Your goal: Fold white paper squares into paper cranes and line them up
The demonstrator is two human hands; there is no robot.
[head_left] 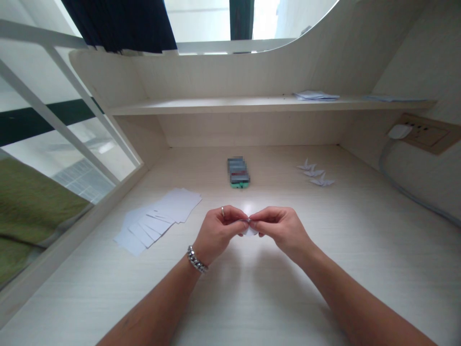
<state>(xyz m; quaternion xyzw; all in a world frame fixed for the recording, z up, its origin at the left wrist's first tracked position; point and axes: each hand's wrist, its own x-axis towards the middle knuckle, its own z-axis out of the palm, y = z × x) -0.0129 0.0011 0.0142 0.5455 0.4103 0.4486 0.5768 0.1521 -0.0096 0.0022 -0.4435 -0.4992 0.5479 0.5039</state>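
Paper (251, 232), a small white piece, sits pinched between two hands, and through the head camera I see it held over the pale desk (363, 240), near the middle of my view. The left hand (216, 226) has thumb and fingers drawn narrow on its left side; the right hand (283, 226) does the same from the right, the fingertips of both nearly meeting. I cannot tell how the piece is folded, since the fingers cover much of it. I make out a chain bracelet (197, 260) on the left wrist. Left of that hand, loose white sheets (154, 223) lie overlapping on the desk. Beyond the hands I have a phone (238, 171), its screen pixelated, and farther right a cluster of small folded paper birds (321, 181). Behind, a shelf (216, 105) bears stacked papers (317, 96); a white plug (399, 131) sits in the wall socket (434, 136).
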